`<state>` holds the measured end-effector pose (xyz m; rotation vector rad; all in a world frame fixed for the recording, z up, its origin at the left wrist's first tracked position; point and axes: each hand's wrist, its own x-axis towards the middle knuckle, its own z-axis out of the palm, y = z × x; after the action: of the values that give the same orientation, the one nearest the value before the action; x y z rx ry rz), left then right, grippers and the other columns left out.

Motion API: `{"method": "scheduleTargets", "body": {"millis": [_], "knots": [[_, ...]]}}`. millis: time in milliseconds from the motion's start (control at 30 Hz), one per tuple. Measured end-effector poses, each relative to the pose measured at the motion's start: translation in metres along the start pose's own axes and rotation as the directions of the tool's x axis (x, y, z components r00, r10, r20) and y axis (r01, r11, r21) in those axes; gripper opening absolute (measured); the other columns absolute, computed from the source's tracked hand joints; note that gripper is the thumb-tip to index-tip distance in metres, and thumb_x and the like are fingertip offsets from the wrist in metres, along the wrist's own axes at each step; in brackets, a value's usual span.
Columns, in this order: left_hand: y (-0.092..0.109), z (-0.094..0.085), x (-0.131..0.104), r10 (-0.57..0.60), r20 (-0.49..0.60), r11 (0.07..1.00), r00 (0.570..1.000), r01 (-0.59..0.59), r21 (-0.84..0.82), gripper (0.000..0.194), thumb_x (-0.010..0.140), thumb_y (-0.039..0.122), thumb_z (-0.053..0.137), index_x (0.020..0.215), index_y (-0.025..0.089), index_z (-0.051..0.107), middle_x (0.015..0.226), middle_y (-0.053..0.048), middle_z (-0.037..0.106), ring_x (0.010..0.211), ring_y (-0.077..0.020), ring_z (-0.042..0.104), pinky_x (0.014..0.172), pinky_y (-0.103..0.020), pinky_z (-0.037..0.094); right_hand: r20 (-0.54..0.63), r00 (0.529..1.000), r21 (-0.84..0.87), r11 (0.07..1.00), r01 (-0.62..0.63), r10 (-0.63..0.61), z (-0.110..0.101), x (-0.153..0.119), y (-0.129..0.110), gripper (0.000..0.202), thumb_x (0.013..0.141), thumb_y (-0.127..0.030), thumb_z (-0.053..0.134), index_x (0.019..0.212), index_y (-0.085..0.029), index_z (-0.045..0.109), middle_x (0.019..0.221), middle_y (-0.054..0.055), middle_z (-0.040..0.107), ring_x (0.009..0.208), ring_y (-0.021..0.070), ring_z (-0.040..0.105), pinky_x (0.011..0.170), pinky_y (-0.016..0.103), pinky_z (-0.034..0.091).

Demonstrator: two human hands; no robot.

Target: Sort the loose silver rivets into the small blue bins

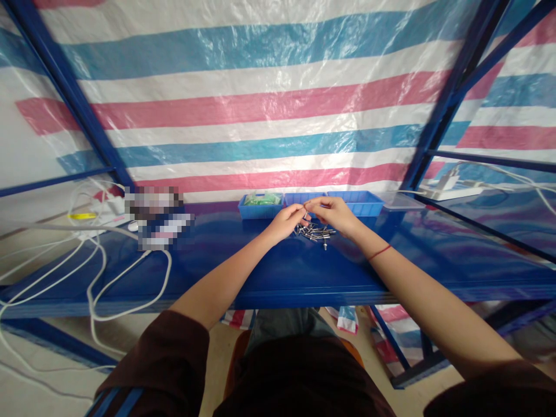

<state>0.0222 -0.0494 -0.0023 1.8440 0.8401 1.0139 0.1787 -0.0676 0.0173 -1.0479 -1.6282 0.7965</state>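
My left hand (pixel 286 222) and my right hand (pixel 333 214) meet over the blue table, their fingertips pinched together. Between them shows part of a small silver metal bolt (pixel 306 215), mostly covered by the fingers. Just below lies a loose pile of slim silver bolts (pixel 315 233), some with dark parts. A single bolt (pixel 325 246) sits apart, nearer the table's front edge. Behind the hands stand three blue bins in a row: the left bin (pixel 253 213) contains green material in clear plastic, the middle bin (pixel 310 197) is partly hidden, and the right bin (pixel 362 208) is shallow.
A clear plastic lid (pixel 402 201) lies right of the bins. White cables (pixel 167 278) loop over the table's left side beside a blurred-out item (pixel 163 223). A power strip (pixel 452 188) is at the far right. Blue frame posts and a striped tarp (pixel 260 110) enclose the back.
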Motion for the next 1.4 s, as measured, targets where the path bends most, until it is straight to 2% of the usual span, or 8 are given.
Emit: {"method": "scheduleTargets", "body": {"millis": [433, 633, 767, 900, 1033, 1133, 1267, 1400], "knots": [[0.001, 0.0, -0.001, -0.033, -0.025, 0.998, 0.999, 0.032, -0.046, 0.02, 0.084, 0.031, 0.051, 0.094, 0.014, 0.058, 0.094, -0.005, 0.065, 0.077, -0.0117, 0.062, 0.075, -0.026, 0.046, -0.088, 0.995, 0.029, 0.998, 0.049, -0.046, 0.001, 0.001, 0.0, 0.034, 0.059, -0.046, 0.073, 0.073, -0.015, 0.068, 0.073, 0.004, 0.065, 0.054, 0.0086, 0.046, 0.049, 0.024, 0.035], [-0.009, -0.003, 0.006, 0.1, -0.198, 0.993, 0.975, -0.109, -0.033, 0.019, 0.078, 0.029, 0.058, 0.09, 0.014, 0.059, 0.09, -0.004, 0.063, 0.072, -0.0101, 0.058, 0.073, -0.024, 0.045, -0.086, 0.992, -0.048, 0.995, 0.093, -0.096, -0.002, 0.004, 0.003, 0.033, 0.063, -0.044, 0.07, 0.078, -0.015, 0.07, 0.075, 0.005, 0.067, 0.056, 0.0106, 0.049, 0.053, 0.027, 0.039], [-0.011, -0.006, 0.008, 0.162, -0.273, 0.986, 0.948, -0.166, 0.008, 0.021, 0.077, 0.033, 0.06, 0.086, 0.013, 0.062, 0.087, -0.004, 0.063, 0.077, -0.0121, 0.058, 0.074, -0.025, 0.044, -0.001, 0.988, -0.23, 0.961, 0.151, -0.156, -0.006, 0.008, 0.01, 0.028, 0.071, -0.042, 0.064, 0.078, -0.016, 0.071, 0.08, 0.007, 0.069, 0.065, 0.0149, 0.055, 0.061, 0.03, 0.042], [-0.015, -0.006, 0.01, 0.218, -0.245, 0.976, 0.945, -0.215, 0.039, 0.022, 0.078, 0.034, 0.058, 0.083, 0.013, 0.061, 0.086, -0.005, 0.063, 0.082, -0.0137, 0.058, 0.075, -0.025, 0.044, 0.132, 0.968, -0.375, 0.893, 0.247, -0.212, -0.004, 0.008, 0.013, 0.026, 0.074, -0.039, 0.059, 0.075, -0.016, 0.071, 0.078, 0.005, 0.068, 0.068, 0.0158, 0.056, 0.065, 0.03, 0.041], [-0.018, -0.004, 0.01, 0.177, -0.219, 0.983, 0.96, -0.161, 0.091, 0.028, 0.078, 0.035, 0.059, 0.095, 0.013, 0.061, 0.091, -0.005, 0.063, 0.077, -0.0122, 0.057, 0.074, -0.025, 0.044, 0.151, 0.985, -0.261, 0.958, 0.117, -0.08, 0.0, 0.005, 0.01, 0.025, 0.074, -0.037, 0.058, 0.068, -0.015, 0.066, 0.058, 0.0, 0.058, 0.054, 0.0106, 0.048, 0.055, 0.026, 0.038], [-0.017, -0.003, 0.008, 0.101, -0.225, 0.987, 0.969, -0.069, 0.143, 0.036, 0.08, 0.036, 0.057, 0.108, 0.014, 0.058, 0.093, -0.004, 0.061, 0.069, -0.0096, 0.055, 0.07, -0.024, 0.044, -0.024, 0.995, -0.037, 0.994, -0.1, 0.099, -0.004, 0.008, 0.008, 0.019, 0.073, -0.033, 0.059, 0.068, -0.015, 0.06, 0.05, -0.003, 0.047, 0.044, 0.0076, 0.038, 0.043, 0.022, 0.03], [-0.016, -0.003, 0.006, 0.058, -0.211, 0.984, 0.976, -0.02, 0.177, 0.033, 0.083, 0.035, 0.053, 0.109, 0.015, 0.059, 0.095, -0.004, 0.06, 0.065, -0.0085, 0.055, 0.067, -0.023, 0.044, -0.283, 0.907, 0.243, 0.938, -0.248, 0.313, -0.023, 0.016, 0.013, 0.01, 0.073, -0.024, 0.059, 0.069, -0.016, 0.054, 0.057, -0.003, 0.046, 0.044, 0.0056, 0.037, 0.038, 0.019, 0.027], [-0.017, -0.004, 0.006, 0.075, -0.174, 0.979, 0.982, -0.039, 0.203, 0.028, 0.083, 0.032, 0.053, 0.104, 0.016, 0.062, 0.096, -0.004, 0.063, 0.072, -0.0103, 0.058, 0.072, -0.024, 0.046, -0.384, 0.818, 0.244, 0.901, -0.358, 0.429, -0.042, 0.023, 0.024, 0.011, 0.078, -0.024, 0.053, 0.071, -0.016, 0.054, 0.056, -0.003, 0.043, 0.042, 0.0055, 0.035, 0.037, 0.019, 0.027]]}}
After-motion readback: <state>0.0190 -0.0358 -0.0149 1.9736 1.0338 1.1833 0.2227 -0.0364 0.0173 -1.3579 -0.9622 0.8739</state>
